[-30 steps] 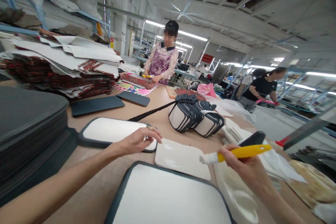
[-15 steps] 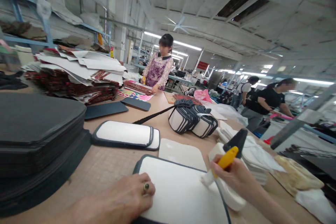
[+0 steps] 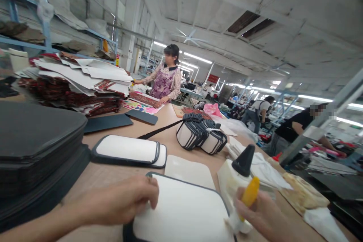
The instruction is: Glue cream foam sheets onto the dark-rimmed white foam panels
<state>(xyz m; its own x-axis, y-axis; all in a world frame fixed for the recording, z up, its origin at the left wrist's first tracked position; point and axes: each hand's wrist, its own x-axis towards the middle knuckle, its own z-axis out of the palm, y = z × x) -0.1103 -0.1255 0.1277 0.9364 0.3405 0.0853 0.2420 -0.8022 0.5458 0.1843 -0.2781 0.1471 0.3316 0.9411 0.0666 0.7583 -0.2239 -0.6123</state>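
A white panel [image 3: 181, 208] with a dark border lies in front of me, running out of the bottom of the head view. My left hand [image 3: 136, 198] is at its upper left edge, fingers loosely bent downward, with no object visible in them. In my right hand [image 3: 261, 211] is a brush [image 3: 251, 192] with a yellow handle, its pale, blurred end at the panel's right edge. Just behind that hand stands a white bottle [image 3: 225, 176] with a black cone-shaped cap [image 3: 245, 160]. A plain off-white sheet [image 3: 188, 170] lies against the panel's far edge.
Tall stacks of black panels [image 3: 36, 140] rise at left. Smaller white-faced panels [image 3: 127, 149] and a strapped bundle [image 3: 193, 132] lie beyond. A patterned pile [image 3: 73, 83] stands behind them. White cloths [image 3: 266, 168] lie at right. A co-worker [image 3: 168, 79] stands across the table.
My left hand has lifted a little from the panel's left part. My right hand with the brush has moved down and right along the panel's edge. The view has shifted slightly.
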